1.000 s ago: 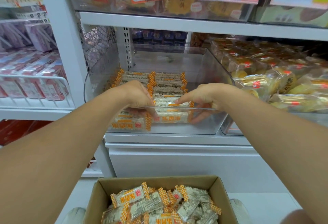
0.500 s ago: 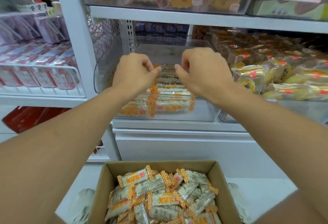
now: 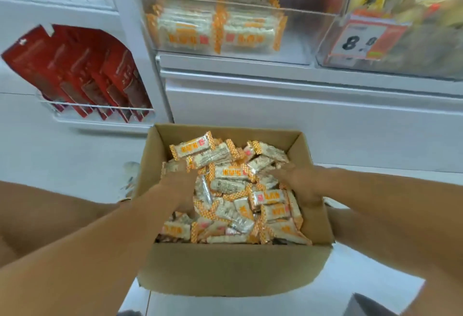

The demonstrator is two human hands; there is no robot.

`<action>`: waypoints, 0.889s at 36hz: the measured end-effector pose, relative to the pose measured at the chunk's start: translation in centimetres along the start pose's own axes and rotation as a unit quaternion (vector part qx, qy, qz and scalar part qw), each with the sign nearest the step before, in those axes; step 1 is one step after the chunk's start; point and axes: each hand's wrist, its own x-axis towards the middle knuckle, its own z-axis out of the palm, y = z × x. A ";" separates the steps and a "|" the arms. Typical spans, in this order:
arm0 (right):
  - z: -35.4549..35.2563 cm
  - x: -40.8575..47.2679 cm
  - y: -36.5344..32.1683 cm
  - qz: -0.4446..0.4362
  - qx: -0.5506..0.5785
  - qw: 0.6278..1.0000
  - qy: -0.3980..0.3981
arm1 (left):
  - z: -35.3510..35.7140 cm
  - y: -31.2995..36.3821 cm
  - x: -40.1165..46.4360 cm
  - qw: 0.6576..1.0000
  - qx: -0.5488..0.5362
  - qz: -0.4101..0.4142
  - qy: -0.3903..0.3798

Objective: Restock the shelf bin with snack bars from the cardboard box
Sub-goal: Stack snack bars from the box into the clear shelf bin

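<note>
Both my hands are down in the cardboard box (image 3: 233, 268) at the lower centre of the frame, resting in the loose heap of snack bars (image 3: 238, 190) that fills it. My left hand (image 3: 179, 185) sits at the heap's left side and my right hand (image 3: 298, 183) at its right; motion blur hides the fingers, so I cannot tell whether either one grips a bar. At the top centre, the clear shelf bin (image 3: 300, 30) holds neat rows of the same bars. Red packets (image 3: 82, 72) stand at the left.
</note>
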 end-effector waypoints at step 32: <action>-12.5 -6.2 -5.4 -0.158 0.677 0.719 0.006 | -8.7 0.4 -2.0 0.804 -0.579 0.100 0.093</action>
